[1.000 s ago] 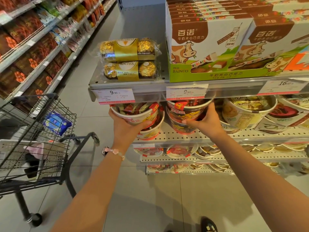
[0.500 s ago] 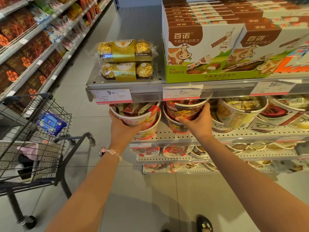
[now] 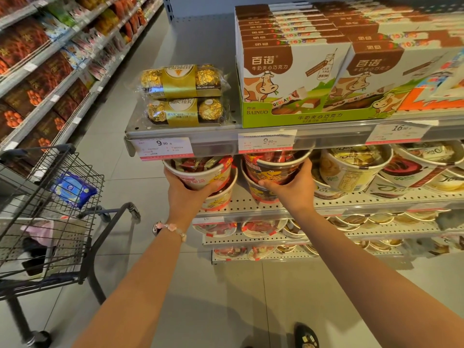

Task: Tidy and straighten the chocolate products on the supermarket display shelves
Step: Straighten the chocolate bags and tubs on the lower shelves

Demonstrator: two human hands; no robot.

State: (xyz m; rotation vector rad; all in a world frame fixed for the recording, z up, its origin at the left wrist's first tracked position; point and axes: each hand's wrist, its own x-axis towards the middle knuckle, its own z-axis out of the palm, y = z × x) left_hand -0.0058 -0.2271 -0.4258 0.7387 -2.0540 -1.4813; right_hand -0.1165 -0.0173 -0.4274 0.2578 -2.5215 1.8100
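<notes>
Both hands reach under the top shelf (image 3: pixel 226 143); left hand (image 3: pixel 184 194) is wrapped around a white chocolate tub (image 3: pixel 200 174) stacked on another; right hand (image 3: pixel 292 187) is clamped on the red-and-brown tub (image 3: pixel 275 169) just beside it, also stacked; gold foil chocolate packs (image 3: pixel 179 94) sit directly above; a beaded bracelet (image 3: pixel 173 228) circles the left wrist.

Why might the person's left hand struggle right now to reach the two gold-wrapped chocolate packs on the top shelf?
Probably not at once: the left hand is holding a white tub under the shelf lip. The gold packs sit open above, so freeing the hand should clear the way.
</notes>
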